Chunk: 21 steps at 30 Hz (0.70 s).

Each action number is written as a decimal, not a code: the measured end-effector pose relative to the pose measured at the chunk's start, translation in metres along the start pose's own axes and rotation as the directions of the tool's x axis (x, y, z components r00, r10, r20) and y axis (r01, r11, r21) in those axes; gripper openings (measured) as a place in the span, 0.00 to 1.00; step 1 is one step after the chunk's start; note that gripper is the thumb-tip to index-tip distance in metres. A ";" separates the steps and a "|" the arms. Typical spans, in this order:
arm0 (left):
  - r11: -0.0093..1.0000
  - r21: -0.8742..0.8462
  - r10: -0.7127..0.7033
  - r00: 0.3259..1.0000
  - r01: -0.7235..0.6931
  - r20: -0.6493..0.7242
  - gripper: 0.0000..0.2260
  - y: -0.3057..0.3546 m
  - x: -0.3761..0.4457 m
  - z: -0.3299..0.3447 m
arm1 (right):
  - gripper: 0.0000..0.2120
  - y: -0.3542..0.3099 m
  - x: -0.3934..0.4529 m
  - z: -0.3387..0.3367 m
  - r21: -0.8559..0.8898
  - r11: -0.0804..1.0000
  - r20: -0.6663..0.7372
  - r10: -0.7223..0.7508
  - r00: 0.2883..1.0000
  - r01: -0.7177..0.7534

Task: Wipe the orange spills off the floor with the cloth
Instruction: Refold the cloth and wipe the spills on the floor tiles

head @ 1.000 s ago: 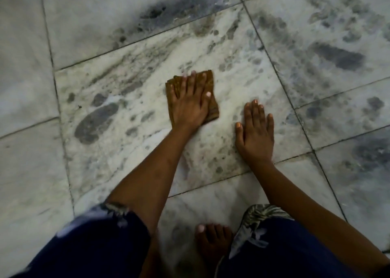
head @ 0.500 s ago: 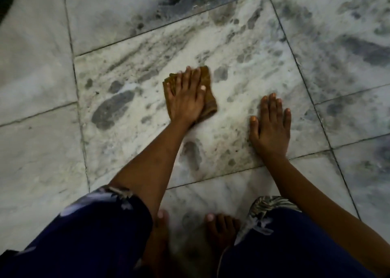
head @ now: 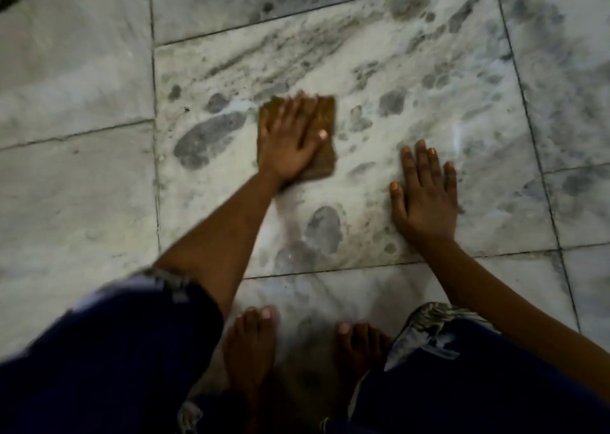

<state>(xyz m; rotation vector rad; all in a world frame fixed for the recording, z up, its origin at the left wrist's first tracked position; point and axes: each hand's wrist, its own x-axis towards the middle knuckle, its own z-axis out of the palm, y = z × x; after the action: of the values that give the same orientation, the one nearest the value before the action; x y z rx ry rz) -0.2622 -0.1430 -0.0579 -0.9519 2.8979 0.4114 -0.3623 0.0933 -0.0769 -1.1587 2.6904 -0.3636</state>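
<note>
Left hand (head: 290,143) flat, fingers spread, pressing folded brown cloth (head: 325,136) on grey marble-tile floor (head: 82,202); right hand (head: 425,196) flat on floor nearby, holding nothing.

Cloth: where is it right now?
Head view, centre of frame: the brown cloth lies flat on the marble tile under the left hand, left of the right hand planted on the same tile.
</note>
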 end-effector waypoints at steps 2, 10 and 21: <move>0.996 0.024 -0.082 0.997 0.081 0.018 0.32 -0.011 0.019 -0.006 | 0.30 -0.001 0.000 0.000 0.013 1.000 0.008 0.006 1.000 -0.006; 0.743 0.076 0.647 0.743 -0.665 0.169 0.23 -0.028 -0.138 0.022 | 0.29 0.000 0.000 0.002 0.005 1.000 -0.013 -0.005 1.000 0.005; 0.985 0.166 0.035 0.999 -0.039 0.028 0.27 -0.015 -0.016 -0.003 | 0.31 -0.003 0.001 0.000 -0.023 1.000 -0.016 0.002 1.000 -0.003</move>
<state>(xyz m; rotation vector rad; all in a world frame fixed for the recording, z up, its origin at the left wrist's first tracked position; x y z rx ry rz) -0.2406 -0.1465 -0.0565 -0.8621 2.8762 0.1769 -0.3609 0.0908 -0.0757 -1.1638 2.7167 -0.3435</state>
